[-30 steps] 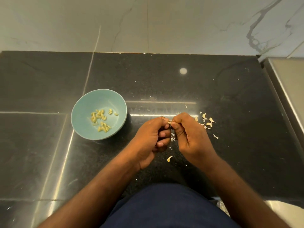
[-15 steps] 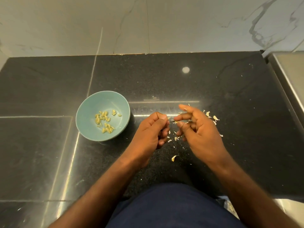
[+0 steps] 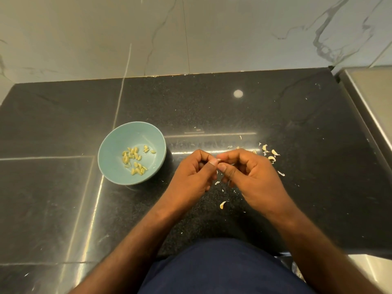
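On the far left, the black stone counter (image 3: 63,124) runs back to a pale veined marble wall (image 3: 106,35). Left of centre a teal bowl (image 3: 118,149) stands upright on the counter, and a loose scatter of yellowish peeled kernels (image 3: 134,159) lies on its bottom. Just right of the bowl and apart from it, the left hand (image 3: 191,177) hangs above the counter with its fingers curled in and its thumb tip pressed toward the forefinger. The right hand (image 3: 254,179) meets it fingertip to fingertip, likewise curled, thumb against forefinger. Between those tips both hands pinch a small pale seed (image 3: 218,160), held above the counter at mid-scene. Only a sliver of it shows, so I cannot tell how much of its husk remains. Under the hands and a little nearer, tiny pale flakes dot the stone, and one larger curved husk piece (image 3: 222,205) lies alone between the two wrists. To the right and slightly farther off, a small heap of pale empty shells (image 3: 269,154) rests on the counter, near the right hand's knuckles but not touching them. At the far right edge a brushed steel surface (image 3: 373,98) borders the stone. At the near edge, a dark blue garment (image 3: 222,268) fills the space between the forearms.
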{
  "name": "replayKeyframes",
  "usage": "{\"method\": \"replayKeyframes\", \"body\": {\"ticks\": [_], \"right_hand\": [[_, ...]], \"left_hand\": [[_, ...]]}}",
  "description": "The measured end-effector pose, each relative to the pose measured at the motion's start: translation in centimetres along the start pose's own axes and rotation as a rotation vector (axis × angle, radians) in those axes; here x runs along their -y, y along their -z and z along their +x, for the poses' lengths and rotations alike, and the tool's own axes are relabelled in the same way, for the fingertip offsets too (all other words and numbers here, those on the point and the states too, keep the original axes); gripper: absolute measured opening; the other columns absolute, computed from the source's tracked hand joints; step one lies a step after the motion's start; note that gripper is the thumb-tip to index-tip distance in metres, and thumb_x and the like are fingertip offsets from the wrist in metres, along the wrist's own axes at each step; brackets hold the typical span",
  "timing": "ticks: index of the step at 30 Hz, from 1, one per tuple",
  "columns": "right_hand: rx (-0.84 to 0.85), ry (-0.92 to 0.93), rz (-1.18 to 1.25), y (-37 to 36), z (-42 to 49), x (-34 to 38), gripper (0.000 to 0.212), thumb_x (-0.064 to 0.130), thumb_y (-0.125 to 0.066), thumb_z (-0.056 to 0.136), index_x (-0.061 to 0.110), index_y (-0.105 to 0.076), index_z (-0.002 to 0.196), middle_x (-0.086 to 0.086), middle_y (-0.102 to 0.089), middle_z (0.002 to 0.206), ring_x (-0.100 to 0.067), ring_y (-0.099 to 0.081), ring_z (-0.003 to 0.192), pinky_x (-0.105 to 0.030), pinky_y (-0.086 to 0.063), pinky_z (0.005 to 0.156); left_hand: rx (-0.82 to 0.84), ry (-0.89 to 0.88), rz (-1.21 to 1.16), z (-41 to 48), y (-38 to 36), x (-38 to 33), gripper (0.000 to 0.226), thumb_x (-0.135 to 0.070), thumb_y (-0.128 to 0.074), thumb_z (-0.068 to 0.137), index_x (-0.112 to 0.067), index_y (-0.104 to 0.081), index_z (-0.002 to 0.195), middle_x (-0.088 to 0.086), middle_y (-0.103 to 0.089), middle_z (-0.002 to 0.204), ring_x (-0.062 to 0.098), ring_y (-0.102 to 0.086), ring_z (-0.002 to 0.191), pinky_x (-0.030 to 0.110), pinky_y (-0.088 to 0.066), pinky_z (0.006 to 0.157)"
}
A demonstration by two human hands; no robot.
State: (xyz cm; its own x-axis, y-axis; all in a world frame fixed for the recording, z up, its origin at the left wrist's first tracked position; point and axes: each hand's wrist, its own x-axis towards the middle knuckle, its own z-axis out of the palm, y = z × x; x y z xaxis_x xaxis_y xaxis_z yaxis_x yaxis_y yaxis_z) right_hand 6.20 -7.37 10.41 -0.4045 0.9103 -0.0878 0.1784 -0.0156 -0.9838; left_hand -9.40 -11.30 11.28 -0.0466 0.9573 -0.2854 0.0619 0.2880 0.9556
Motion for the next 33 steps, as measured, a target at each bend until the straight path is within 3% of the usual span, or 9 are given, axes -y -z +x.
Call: {"method": "replayKeyframes", "body": {"ticks": [6, 11, 13, 18, 21, 23, 26, 31, 33], "right_hand": [[0.002, 0.037, -0.131, 0.5, 0.6, -0.3, 0.006, 0.015, -0.066, 0.094, 0.018, -0.071, 0.093, 0.002, -0.071, 0.077, -0.011, -0.067, 0.067, -0.025, -0.056, 0.062], [0.018, 0.150, -0.182, -0.7, 0.8, -0.1, 0.008, 0.011, -0.065, 0.095, 0.016, -0.069, 0.091, 0.008, -0.067, 0.072, -0.011, -0.065, 0.066, -0.018, -0.051, 0.061], [-0.004, 0.243, -0.280, -1.0, 1.0, -0.5, 0.007, 0.012, -0.063, 0.097, 0.013, -0.068, 0.092, 0.007, -0.064, 0.070, -0.013, -0.062, 0.065, -0.025, -0.051, 0.058], [-0.072, 0.453, -0.473, -1.2, 1.4, -1.3, 0.017, 0.023, -0.056, 0.099, 0.010, -0.064, 0.092, 0.008, -0.056, 0.074, -0.009, -0.049, 0.058, -0.020, -0.041, 0.051], [-0.049, 0.359, -0.369, -1.5, 1.4, -1.1, 0.009, 0.021, -0.055, 0.099, 0.020, -0.059, 0.091, 0.013, -0.057, 0.072, -0.010, -0.054, 0.060, -0.018, -0.041, 0.052], [-0.009, 0.237, -0.257, -1.7, 1.2, -0.9, 0.014, 0.020, -0.050, 0.100, 0.026, -0.053, 0.088, 0.005, -0.058, 0.070, -0.016, -0.056, 0.059, -0.032, -0.047, 0.051], [0.018, 0.130, -0.166, -2.0, 0.7, -0.4, 0.019, 0.023, -0.042, 0.100, 0.021, -0.047, 0.083, -0.007, -0.051, 0.069, -0.027, -0.048, 0.057, -0.051, -0.044, 0.053], [-0.012, -0.093, 0.046, -2.2, 0.5, 0.0, 0.033, 0.025, -0.042, 0.104, 0.006, -0.047, 0.077, -0.001, -0.049, 0.061, -0.019, -0.047, 0.053, -0.034, -0.042, 0.046], [-0.007, -0.217, 0.155, -1.9, 0.4, 0.2, 0.036, 0.025, -0.041, 0.107, 0.008, -0.048, 0.076, -0.002, -0.049, 0.059, -0.018, -0.048, 0.049, -0.030, -0.040, 0.045]], "left_hand": [[-0.005, -0.107, 0.180, 0.1, 0.0, 0.2, 0.015, -0.016, -0.049, 0.102, -0.010, -0.057, 0.091, -0.005, -0.056, 0.066, 0.005, -0.049, 0.056, 0.020, -0.042, 0.055], [-0.077, -0.198, 0.246, 0.6, 0.4, 0.5, 0.025, -0.029, -0.041, 0.098, -0.022, -0.051, 0.077, -0.011, -0.049, 0.063, 0.006, -0.044, 0.060, 0.032, -0.041, 0.059], [-0.088, -0.198, 0.251, 0.8, 0.5, 0.7, 0.025, -0.029, -0.040, 0.098, -0.024, -0.049, 0.075, -0.011, -0.048, 0.063, 0.007, -0.043, 0.060, 0.034, -0.040, 0.058], [-0.025, 0.039, -0.121, 0.7, 0.2, -0.2, 0.025, -0.012, -0.037, 0.102, -0.012, -0.045, 0.078, -0.006, -0.039, 0.059, 0.008, -0.033, 0.051, 0.023, -0.028, 0.049], [0.000, 0.067, -0.190, 0.7, 0.1, -0.5, 0.023, -0.011, -0.036, 0.101, -0.011, -0.045, 0.080, -0.006, -0.038, 0.057, 0.007, -0.032, 0.048, 0.021, -0.027, 0.048], [-0.019, -0.038, -0.090, 0.7, 0.0, -0.3, 0.026, -0.013, -0.038, 0.101, -0.012, -0.045, 0.076, -0.011, -0.043, 0.057, 0.004, -0.037, 0.050, 0.020, -0.032, 0.051], [-0.026, -0.163, 0.031, 0.5, -0.6, 0.2, 0.029, -0.010, -0.039, 0.102, -0.012, -0.047, 0.074, -0.015, -0.052, 0.058, 0.000, -0.047, 0.053, 0.015, -0.038, 0.055], [-0.075, -0.239, 0.064, 0.7, -1.6, 0.9, 0.027, -0.016, -0.040, 0.102, -0.010, -0.049, 0.077, -0.011, -0.059, 0.060, 0.003, -0.055, 0.051, 0.015, -0.042, 0.052], [-0.108, -0.213, 0.008, 1.0, -1.8, 1.0, 0.031, -0.021, -0.040, 0.105, -0.011, -0.048, 0.077, -0.003, -0.056, 0.058, 0.009, -0.054, 0.049, 0.024, -0.043, 0.051]]}}
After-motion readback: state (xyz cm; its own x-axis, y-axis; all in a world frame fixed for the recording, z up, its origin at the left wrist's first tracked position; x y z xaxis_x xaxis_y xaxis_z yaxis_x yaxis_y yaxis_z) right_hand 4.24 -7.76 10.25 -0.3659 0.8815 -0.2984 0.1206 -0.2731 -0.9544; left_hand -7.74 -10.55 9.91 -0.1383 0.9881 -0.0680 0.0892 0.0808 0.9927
